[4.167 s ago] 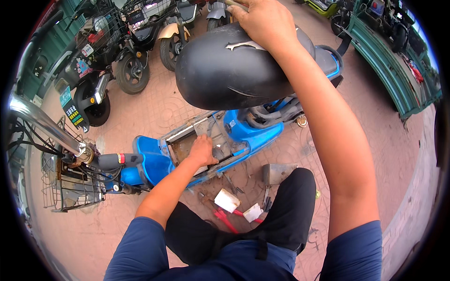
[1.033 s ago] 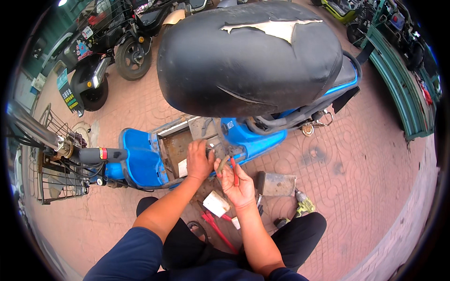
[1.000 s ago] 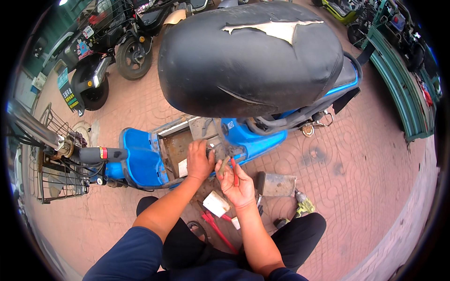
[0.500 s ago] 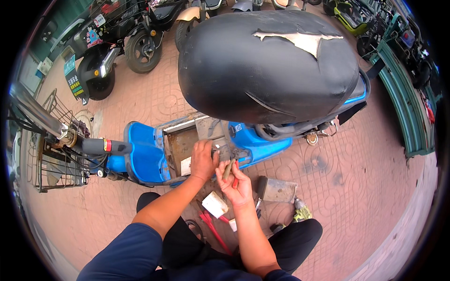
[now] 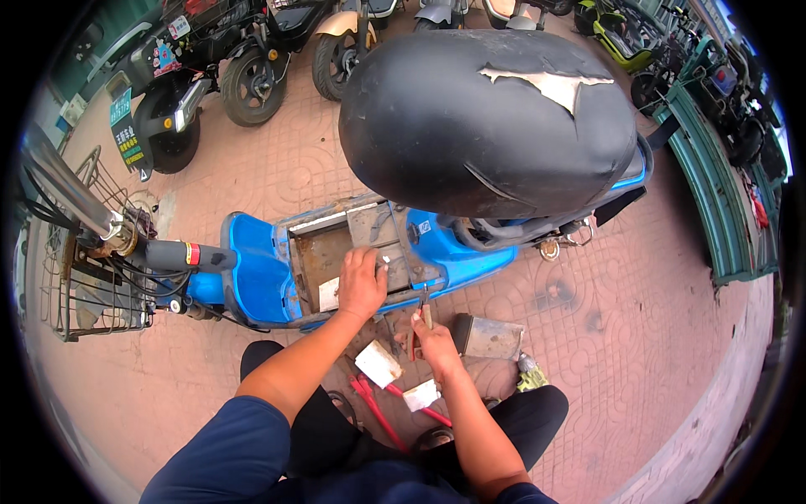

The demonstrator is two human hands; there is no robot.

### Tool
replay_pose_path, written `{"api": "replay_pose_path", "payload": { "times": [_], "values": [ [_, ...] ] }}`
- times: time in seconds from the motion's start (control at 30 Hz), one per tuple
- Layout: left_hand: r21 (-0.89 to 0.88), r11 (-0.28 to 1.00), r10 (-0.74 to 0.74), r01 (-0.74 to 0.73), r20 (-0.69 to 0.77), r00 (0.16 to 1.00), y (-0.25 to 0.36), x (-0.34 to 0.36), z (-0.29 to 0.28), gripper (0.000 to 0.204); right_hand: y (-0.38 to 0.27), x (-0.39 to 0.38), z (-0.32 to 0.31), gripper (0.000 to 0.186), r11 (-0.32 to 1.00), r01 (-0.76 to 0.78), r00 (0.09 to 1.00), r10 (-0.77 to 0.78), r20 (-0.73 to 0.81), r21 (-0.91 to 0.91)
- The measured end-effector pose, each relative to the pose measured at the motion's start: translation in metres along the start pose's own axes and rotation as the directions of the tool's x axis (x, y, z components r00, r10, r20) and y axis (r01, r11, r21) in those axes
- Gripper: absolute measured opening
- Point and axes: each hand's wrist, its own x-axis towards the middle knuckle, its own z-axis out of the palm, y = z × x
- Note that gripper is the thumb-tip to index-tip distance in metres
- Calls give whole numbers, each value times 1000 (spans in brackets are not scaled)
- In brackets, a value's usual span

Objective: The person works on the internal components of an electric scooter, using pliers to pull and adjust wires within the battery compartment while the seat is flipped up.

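A blue electric scooter (image 5: 252,252) stands on its side of the paving before me, its floor compartment (image 5: 323,252) uncovered. Above the compartment's right part is my left hand (image 5: 363,284), fingers curled together. Something small, dark and whitish shows at its thumb, too small to name. My right hand (image 5: 434,343) grips pliers (image 5: 426,312) with red handles, their jaws pointing up toward the scooter's near edge. A grey panel (image 5: 378,228) lies across the compartment's right side. Below my hands, white blocks (image 5: 379,363) and a red long-handled tool (image 5: 379,412) rest on the ground.
A torn black seat (image 5: 478,126) rises over the scooter's rear. A grey metal box (image 5: 491,338) and a green power drill (image 5: 531,372) lie right of my right hand. A wire basket (image 5: 92,286) is at left; parked scooters (image 5: 252,88) and a green cart (image 5: 714,185) stand beyond.
My right hand has moved down and slightly right, away from my left hand, and the pliers now point up at the scooter's edge. My left hand has stayed nearly in place.
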Motion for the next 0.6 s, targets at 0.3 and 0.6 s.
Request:
{"api": "replay_pose_path", "payload": {
  "times": [0.3,0.6],
  "values": [
    [-10,1000,-1,0,-7,1000,-3,-1,0,39,-19,16,-10,40,927,-167,939,46,340,336],
    [-15,1000,-1,1,-6,1000,-1,0,1,38,-29,37,-19,60,667,-440,811,7,585,602]
  ]
}}
